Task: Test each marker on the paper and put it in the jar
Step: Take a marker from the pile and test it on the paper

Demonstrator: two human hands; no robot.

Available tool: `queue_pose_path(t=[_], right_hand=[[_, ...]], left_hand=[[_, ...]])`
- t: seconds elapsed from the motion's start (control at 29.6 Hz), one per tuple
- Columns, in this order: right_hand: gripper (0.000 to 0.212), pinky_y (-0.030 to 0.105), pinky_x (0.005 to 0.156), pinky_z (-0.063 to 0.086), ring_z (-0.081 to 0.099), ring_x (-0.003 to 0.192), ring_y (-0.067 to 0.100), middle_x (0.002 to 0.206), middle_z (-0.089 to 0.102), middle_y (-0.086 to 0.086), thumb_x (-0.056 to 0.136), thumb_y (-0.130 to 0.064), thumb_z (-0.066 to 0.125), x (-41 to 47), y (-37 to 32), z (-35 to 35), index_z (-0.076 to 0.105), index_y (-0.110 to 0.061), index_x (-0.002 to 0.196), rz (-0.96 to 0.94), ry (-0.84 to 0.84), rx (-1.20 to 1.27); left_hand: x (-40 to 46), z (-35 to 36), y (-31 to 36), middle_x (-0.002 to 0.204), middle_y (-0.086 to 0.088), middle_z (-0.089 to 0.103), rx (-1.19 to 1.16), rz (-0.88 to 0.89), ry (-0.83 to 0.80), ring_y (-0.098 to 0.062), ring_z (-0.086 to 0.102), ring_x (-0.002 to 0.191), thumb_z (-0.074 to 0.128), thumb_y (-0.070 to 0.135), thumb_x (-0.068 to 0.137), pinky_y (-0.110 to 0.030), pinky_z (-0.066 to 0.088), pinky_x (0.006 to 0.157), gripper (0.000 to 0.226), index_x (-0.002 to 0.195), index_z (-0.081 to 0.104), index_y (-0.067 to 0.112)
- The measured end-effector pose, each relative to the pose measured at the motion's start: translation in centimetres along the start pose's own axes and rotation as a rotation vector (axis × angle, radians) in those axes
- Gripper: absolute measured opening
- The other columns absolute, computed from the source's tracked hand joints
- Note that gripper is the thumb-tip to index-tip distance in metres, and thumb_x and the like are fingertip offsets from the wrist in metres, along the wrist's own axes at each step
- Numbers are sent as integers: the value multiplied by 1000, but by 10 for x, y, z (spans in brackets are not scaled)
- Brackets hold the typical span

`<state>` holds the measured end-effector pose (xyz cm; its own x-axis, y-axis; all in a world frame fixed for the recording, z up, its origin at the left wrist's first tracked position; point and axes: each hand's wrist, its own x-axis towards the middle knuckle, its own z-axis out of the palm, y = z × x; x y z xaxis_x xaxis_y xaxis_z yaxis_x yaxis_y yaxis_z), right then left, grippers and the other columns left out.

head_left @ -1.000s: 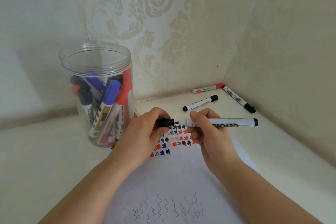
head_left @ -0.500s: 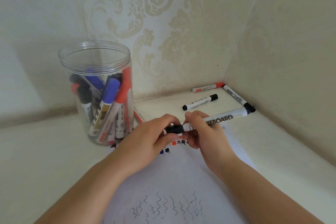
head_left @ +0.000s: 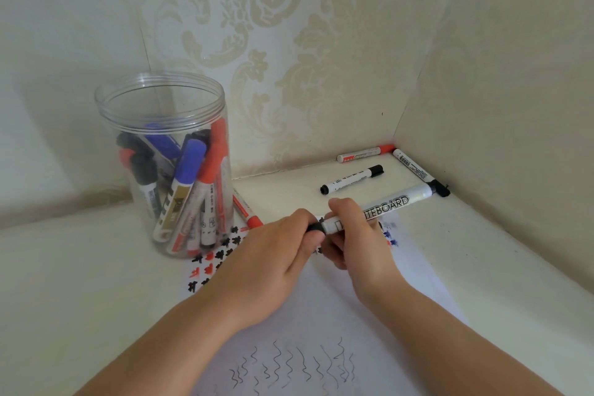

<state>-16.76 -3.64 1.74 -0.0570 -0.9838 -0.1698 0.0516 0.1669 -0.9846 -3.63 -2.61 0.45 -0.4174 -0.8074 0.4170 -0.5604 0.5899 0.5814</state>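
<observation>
**Marker held over paper, cap at the tip end**

Marker station occupies a cream worktop set into a wallpapered corner. Paper lies flat at the near middle, carrying a row of black squiggles toward the near edge and small black, red and blue printed figures at its far end. Clear plastic jar stands upright at the left rear, lid off, holding a crowd of leaning markers (blue, red and black caps visible); its base touches the paper's far left corner.

Left hand has fingers curled, pinching the black cap between thumb and forefinger. Right hand grips the barrel of the whiteboard marker, fingers wrapped round it. This marker is held in the air above the paper's far end, its tail pointing toward the rear right corner. Whether the cap is fully seated cannot be told.

Loose items: a red marker lying beside the jar, a black-capped marker toward the rear, a red-capped marker along the back wall, and another black-capped marker along the right wall.
</observation>
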Motion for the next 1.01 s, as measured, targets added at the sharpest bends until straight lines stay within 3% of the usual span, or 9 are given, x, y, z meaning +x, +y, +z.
queue_pose_path(t=[0.13,0.37,0.51,0.57,0.64,0.71,0.81,0.91,1.01], right_hand=[[46,15,35,25,24,37,9,39,27,-4,86,-15,44,-7,4,5,33,-16,41,18,37,98],[25,21,44,25,24,50,13,58,26,7,83,-19,42,-10,6,7,42,-10,60,2,34,56],[51,19,45,31,33,42,12,40,33,-3,86,-43,46,-6,6,5,34,-18,43,11,-31,-106],[58,14,41,33,39,41,11,42,43,-1,77,-66,46,-6,-3,0,44,-15,50,4,-90,-188],[64,19,44,31,40,47,15,48,51,1,58,-77,44,-7,-13,-7,52,-14,65,-11,-122,-207],[64,22,46,29,39,48,15,52,54,1,59,-74,45,-7,-20,-14,56,-14,81,-38,-110,-201],[46,24,46,29,37,48,15,55,56,1,83,-56,48,-6,-25,-19,58,-12,92,-59,-50,-195],[30,23,44,28,35,46,14,55,57,0,92,-38,50,-2,-26,-21,59,-9,91,-56,-44,-219],[27,19,40,29,35,44,13,57,59,1,92,-32,52,2,-24,-18,59,-6,88,-32,-63,-296]], left_hand=[[0,3,4,62,19,41,76,30,-2,2,49,65,16,51,85,-16,37,56,46,95,48,19],[-2,5,7,69,16,38,166,66,50,-5,43,63,21,44,90,-24,37,57,38,97,48,17],[0,0,0,76,16,48,110,14,108,-3,50,74,33,41,89,-17,40,64,27,98,49,22],[1,-6,0,82,21,54,30,-28,204,4,52,85,42,41,89,-10,40,70,16,100,46,31],[3,-17,4,85,21,59,-58,-16,329,4,56,84,49,45,87,-9,43,70,13,98,44,41],[5,-33,11,89,19,59,-121,23,467,-1,61,77,49,44,82,-14,47,64,12,94,47,42],[6,-62,21,80,15,59,-152,88,650,1,59,74,47,36,84,-10,44,65,9,92,50,39],[5,-97,29,88,20,54,-98,163,826,6,57,82,45,23,89,-6,42,73,10,98,45,28],[0,-137,36,88,17,55,-54,206,936,-4,61,80,46,19,92,-12,43,76,18,104,39,31]])
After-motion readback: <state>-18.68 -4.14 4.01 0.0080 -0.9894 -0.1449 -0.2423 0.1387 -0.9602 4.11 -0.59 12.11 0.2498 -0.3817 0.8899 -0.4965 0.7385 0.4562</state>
